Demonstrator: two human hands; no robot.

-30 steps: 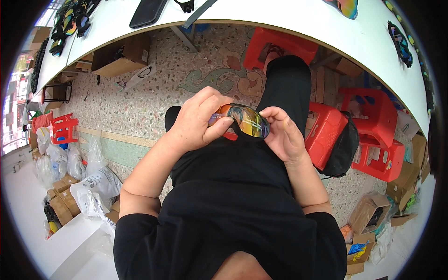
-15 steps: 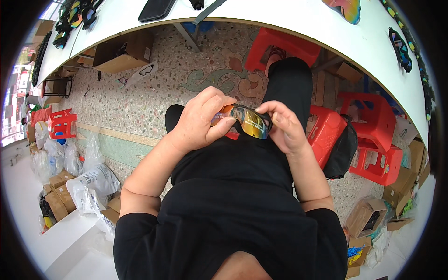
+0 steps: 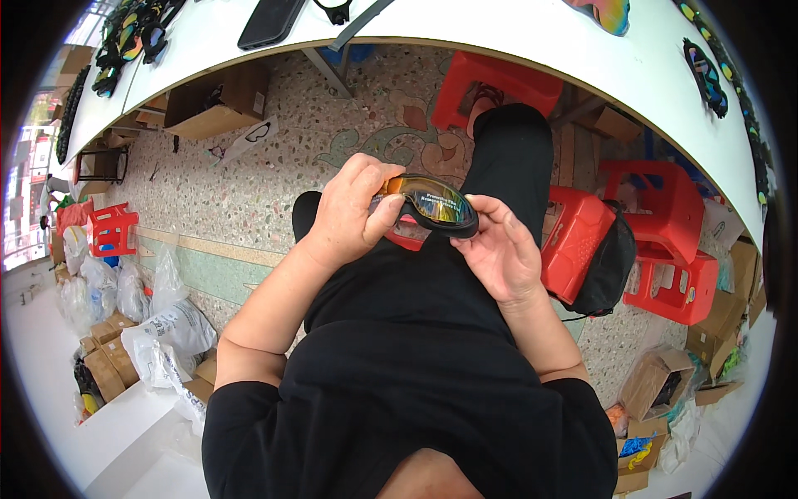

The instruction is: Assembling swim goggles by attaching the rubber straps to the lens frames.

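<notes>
I hold ski goggles (image 3: 442,205) above my lap, with a black frame and a shiny yellow-orange lens that has small print across it. My left hand (image 3: 351,209) grips their left end between thumb and fingers, covering that part. At the other end, my right hand (image 3: 509,254) pinches the black rim with its thumb and fingertips. Black rim shows along the lens's lower and right edges. Whether the lens sits fully in the frame on the left cannot be made out behind my fingers.
Ahead, a white table (image 3: 465,21) bears a black phone (image 3: 270,21), a loose coloured lens (image 3: 611,15) and more goggles (image 3: 706,79). Red stools (image 3: 578,241) and a black bag (image 3: 611,266) are at my right. Plastic bags (image 3: 170,333) and cardboard boxes (image 3: 108,358) lie left.
The goggles have turned so the lens faces up more, and black rim now shows around its right end. My right hand has shifted slightly down and lower on the rim.
</notes>
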